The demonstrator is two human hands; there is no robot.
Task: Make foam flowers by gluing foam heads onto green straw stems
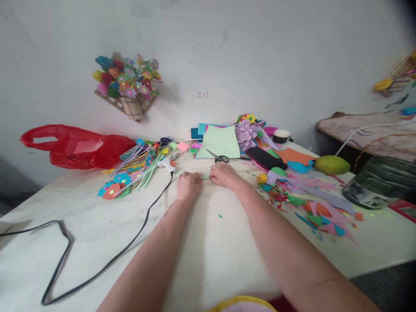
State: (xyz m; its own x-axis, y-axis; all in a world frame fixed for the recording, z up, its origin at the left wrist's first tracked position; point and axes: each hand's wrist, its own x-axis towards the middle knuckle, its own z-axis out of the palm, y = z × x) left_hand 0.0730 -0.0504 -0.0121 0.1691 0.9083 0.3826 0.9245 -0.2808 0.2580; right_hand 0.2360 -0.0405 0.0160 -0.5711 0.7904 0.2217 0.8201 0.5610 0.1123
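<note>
Off-white tabletop [97,225] carries a pale green strip [204,176], spanning the gap between the hands. Left hand [188,187]: fingers together, closed over it. Right hand [223,175]: fingers pinched on its other side. Scissors [222,159] lie just beyond the right fingers. Judgement: even, light tension should limit creasing or tearing

A home-like room with a craft table [208,260], shown by scissors [222,159] and coloured paper scraps [325,212].

Glass jar [381,184]: cropped at right edge; label illegible. Above jar: wall ornament [398,79], likewise cropped. Left of jar: green strip [204,176], partly hidden by left hand [189,185].
</note>
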